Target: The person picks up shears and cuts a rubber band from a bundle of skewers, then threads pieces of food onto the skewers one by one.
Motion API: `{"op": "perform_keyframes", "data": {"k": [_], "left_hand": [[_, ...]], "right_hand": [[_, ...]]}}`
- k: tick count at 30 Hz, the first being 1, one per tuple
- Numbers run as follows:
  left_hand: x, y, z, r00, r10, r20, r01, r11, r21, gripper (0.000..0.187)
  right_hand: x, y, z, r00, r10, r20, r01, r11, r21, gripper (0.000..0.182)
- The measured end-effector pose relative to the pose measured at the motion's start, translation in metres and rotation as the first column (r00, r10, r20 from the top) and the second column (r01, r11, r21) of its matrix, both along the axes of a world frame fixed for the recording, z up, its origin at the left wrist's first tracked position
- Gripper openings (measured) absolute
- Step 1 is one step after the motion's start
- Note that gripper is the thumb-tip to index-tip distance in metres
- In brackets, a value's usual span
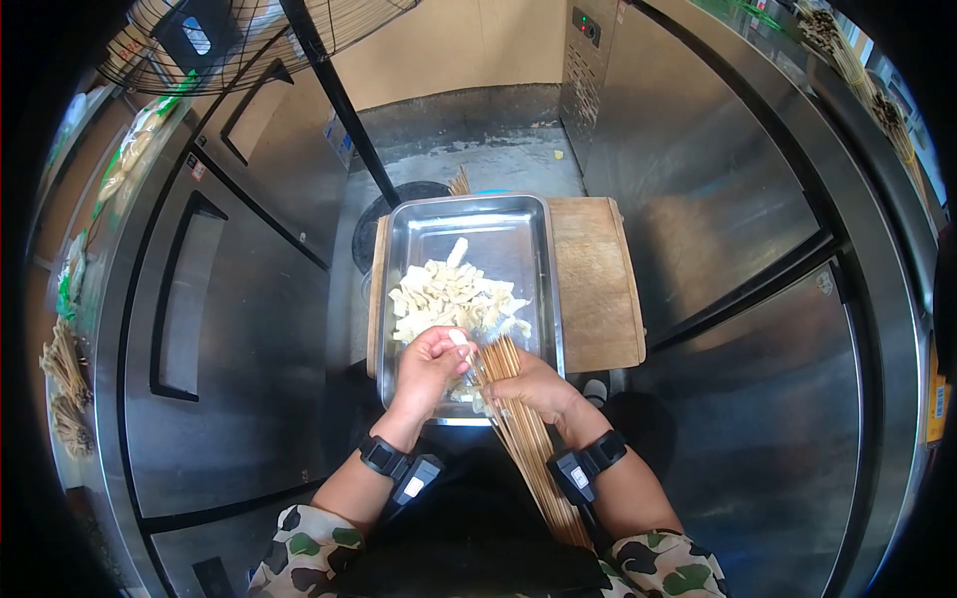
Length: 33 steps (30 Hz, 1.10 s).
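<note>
Pinching a pale pc (459,338) btwn thumb & fingertips of L hand (429,369), so clamped on it, low over near part of tray (498,215). Gripping a thick bunch of thin sticks (538,458) w/ R hand (538,389), closed round upper part, thumb across front. Holding stick tips right by L fingertips; can't tell if pc is on a stick yet or just beside one. Running sticks at a slant over tray's near rim, down btwn forearms twd lap.

Can see pile (449,294) of pale cut pcs in tray, mostly L & mid, w/ a few more under & nr hands; bare metal showing at far end. Got tray lying flat on wooden board (598,289), w/ board sticking out well to R & a bit to L.

Wearing a black strap w/ small device on each wrist, L strap (399,466) & R strap (584,466), plus camo sleeves (309,546). Sitting btwn steel doors, L door (259,299) & R door (748,399). Can see fan (349,130) on black pole past tray, up L.
</note>
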State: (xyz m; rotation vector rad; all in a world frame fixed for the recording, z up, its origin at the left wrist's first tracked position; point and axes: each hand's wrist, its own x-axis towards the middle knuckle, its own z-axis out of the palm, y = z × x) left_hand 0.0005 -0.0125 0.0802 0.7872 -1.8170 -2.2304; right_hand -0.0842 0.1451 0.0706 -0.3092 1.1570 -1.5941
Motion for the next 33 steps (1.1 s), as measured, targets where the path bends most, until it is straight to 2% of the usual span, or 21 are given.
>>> {"op": "perform_keyframes", "data": {"k": [11, 20, 23, 27, 30, 33], "left_hand": [[-0.002, 0.007, -0.002, 0.997, 0.054, -0.051, -0.056, 0.998, -0.042, 0.016], [0.008, 0.015, 0.003, 0.994, 0.003, -0.109, -0.029, 0.971, -0.236, 0.013], [0.016, 0.017, 0.000, 0.991, -0.085, -0.102, 0.037, 0.916, -0.399, 0.013], [0.020, 0.021, -0.004, 0.991, -0.095, -0.099, 0.051, 0.924, -0.378, 0.014], [0.021, 0.019, -0.002, 0.988, -0.094, -0.121, 0.068, 0.976, -0.207, 0.014], [0.021, 0.023, 0.002, 0.989, 0.029, -0.142, -0.034, 0.999, -0.034, 0.015]], "right_hand": [[0.000, 0.000, 0.006, 1.000, 0.014, -0.011, -0.013, 0.999, 0.029, 0.038], [0.001, 0.001, 0.006, 1.000, -0.004, 0.031, 0.004, 1.000, 0.013, 0.035], [0.000, 0.001, 0.001, 1.000, -0.006, 0.023, 0.006, 1.000, 0.000, 0.035], [0.000, 0.001, -0.002, 1.000, 0.008, 0.013, -0.009, 1.000, 0.014, 0.035], [0.002, 0.001, 0.006, 0.999, -0.003, 0.041, 0.003, 1.000, -0.001, 0.035], [0.000, 0.000, 0.002, 0.999, 0.022, 0.041, -0.021, 0.999, -0.032, 0.036]]}}
